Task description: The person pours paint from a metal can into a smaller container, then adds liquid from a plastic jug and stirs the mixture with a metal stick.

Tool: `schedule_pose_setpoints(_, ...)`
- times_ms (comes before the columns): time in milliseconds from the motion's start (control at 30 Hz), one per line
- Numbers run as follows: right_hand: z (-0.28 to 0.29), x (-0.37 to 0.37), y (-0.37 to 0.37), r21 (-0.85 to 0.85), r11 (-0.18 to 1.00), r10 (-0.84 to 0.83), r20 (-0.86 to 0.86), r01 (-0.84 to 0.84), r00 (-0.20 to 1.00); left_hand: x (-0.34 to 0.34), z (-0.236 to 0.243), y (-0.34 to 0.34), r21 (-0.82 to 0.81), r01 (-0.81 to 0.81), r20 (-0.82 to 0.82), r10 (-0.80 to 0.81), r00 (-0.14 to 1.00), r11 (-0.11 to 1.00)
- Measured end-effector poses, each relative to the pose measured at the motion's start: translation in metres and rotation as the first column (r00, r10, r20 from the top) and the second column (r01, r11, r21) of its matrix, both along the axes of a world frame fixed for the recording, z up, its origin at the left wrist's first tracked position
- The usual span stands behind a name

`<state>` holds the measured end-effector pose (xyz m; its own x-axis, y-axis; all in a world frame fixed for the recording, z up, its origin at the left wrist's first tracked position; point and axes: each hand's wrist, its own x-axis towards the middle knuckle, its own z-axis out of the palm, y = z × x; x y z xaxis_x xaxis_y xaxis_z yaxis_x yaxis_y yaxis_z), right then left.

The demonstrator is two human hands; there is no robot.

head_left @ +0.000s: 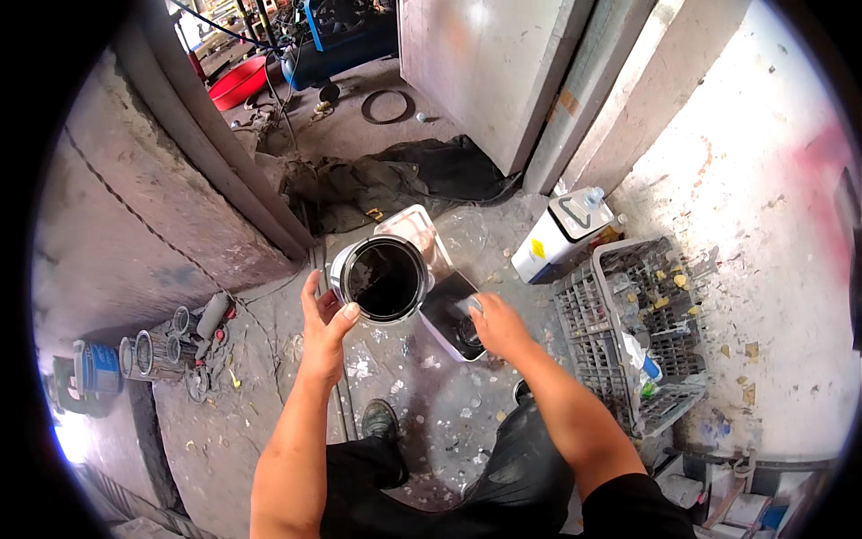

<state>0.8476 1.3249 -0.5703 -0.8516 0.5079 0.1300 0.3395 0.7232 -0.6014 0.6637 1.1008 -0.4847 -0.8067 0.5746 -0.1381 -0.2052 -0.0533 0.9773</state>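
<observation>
My left hand (325, 325) grips the side of a round metal can (338, 272), its thumb near the rim. Glossy black liquid, like paint, fills part of the can, whose mouth faces up toward me. Just right of it stands a rectangular open-topped container (440, 344) with pale outer walls and a dark inside. My right hand (503, 328) is closed over that container's right side. What its fingers hold is blurred and partly hidden. Behind the can, a pale tray or lid (415, 221) lies on the floor.
Right of the container stand a white rectangular tin (555, 235) and a grey plastic crate (620, 386) full of litter. Dark cloth (359, 190) lies across the doorway, beside an open door (485, 72). Several used cans (157, 353) and rollers line the left wall.
</observation>
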Motion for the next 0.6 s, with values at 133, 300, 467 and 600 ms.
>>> schedule_pose_setpoints(133,0.004,-0.004,0.022,0.057,0.998,-0.003,0.014,0.002,1.0,0.004,0.007,0.002,-0.058,-0.027,0.013,0.028,1.0,0.998)
schedule_pose_setpoints(300,0.009,0.02,0.003,0.009,0.999,0.032,0.215,-0.035,0.976,-0.003,0.008,-0.008,-0.06,-0.063,0.039,0.066,0.997,0.996)
schedule_pose_setpoints(467,-0.002,0.008,-0.002,0.002,0.999,0.049,-0.026,-0.049,0.998,0.0,0.007,0.003,-0.085,-0.059,0.078,0.066,0.995,0.995)
schedule_pose_setpoints(600,0.003,0.004,0.018,0.041,0.999,-0.004,0.063,0.001,0.998,0.001,0.008,0.0,-0.132,-0.071,0.128,0.089,0.988,0.989)
